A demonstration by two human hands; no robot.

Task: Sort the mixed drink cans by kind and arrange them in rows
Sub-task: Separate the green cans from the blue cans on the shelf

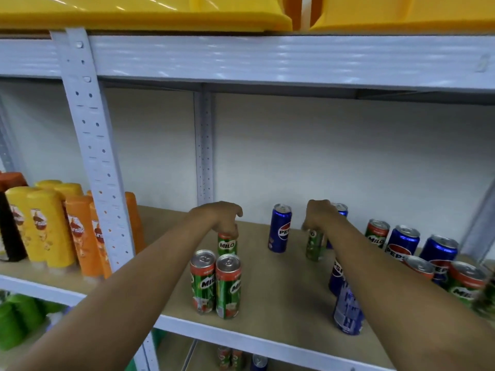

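Green Milo cans and blue Pepsi cans stand on a wooden shelf [281, 295]. My left hand [223, 216] grips the top of a Milo can [227, 245] that stands behind two Milo cans [215, 285] at the shelf front. My right hand [318, 214] grips the top of another Milo can [315, 246], which looks blurred. One Pepsi can [280, 228] stands alone between the hands. Two Pepsi cans [345, 298] stand under my right forearm. A mixed group of Milo and Pepsi cans [428, 253] crowds the right end.
Yellow and orange shampoo bottles [53, 226] fill the neighbouring bay on the left, past a white perforated upright [93, 145]. Yellow bins [241, 12] sit on the shelf above. More cans [241, 358] stand on the shelf below.
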